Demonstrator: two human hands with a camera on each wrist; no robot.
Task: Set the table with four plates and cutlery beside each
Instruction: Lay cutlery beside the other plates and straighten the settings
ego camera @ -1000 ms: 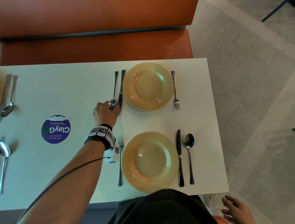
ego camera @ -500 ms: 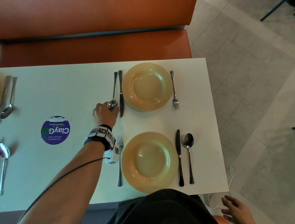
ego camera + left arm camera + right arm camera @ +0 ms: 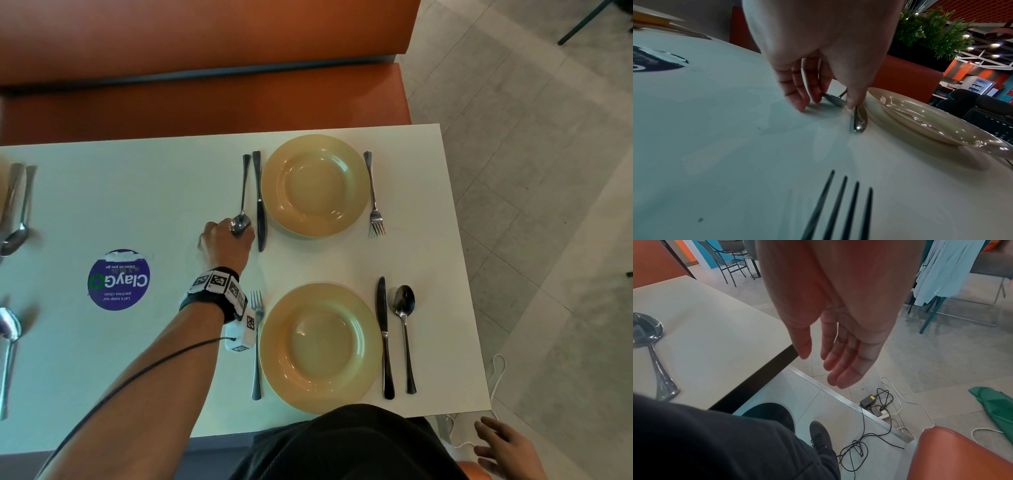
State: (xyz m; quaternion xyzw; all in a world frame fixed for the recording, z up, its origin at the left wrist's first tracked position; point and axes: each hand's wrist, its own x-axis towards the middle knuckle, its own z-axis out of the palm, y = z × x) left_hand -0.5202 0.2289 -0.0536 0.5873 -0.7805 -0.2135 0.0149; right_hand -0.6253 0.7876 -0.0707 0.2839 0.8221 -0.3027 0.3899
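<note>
Two yellow plates lie on the white table point(image 3: 171, 205), a far plate point(image 3: 315, 185) and a near plate point(image 3: 320, 346). Left of the far plate lie a knife point(image 3: 260, 202) and a spoon point(image 3: 244, 185); a fork point(image 3: 373, 195) lies on its right. My left hand point(image 3: 241, 229) pinches the spoon's bowl point(image 3: 833, 99) between fingers and thumb, and the thumb sits against the knife tip point(image 3: 859, 120). The near plate has a fork point(image 3: 257, 342) on its left and a knife point(image 3: 383, 339) and spoon point(image 3: 404, 335) on its right. My right hand point(image 3: 507, 448) hangs open and empty beside the table's near right corner.
A round purple sticker point(image 3: 119, 279) is on the table left of my arm. More cutlery point(image 3: 13, 219) lies at the far left edge. An orange bench point(image 3: 205, 102) runs behind the table. Cables point(image 3: 869, 426) lie on the floor under my right hand point(image 3: 842, 369).
The far knife swung from slanted to straight beside the far plate, its tip sliding nearer to me. My left hand stayed on the spoon's bowl. The right hand has not moved.
</note>
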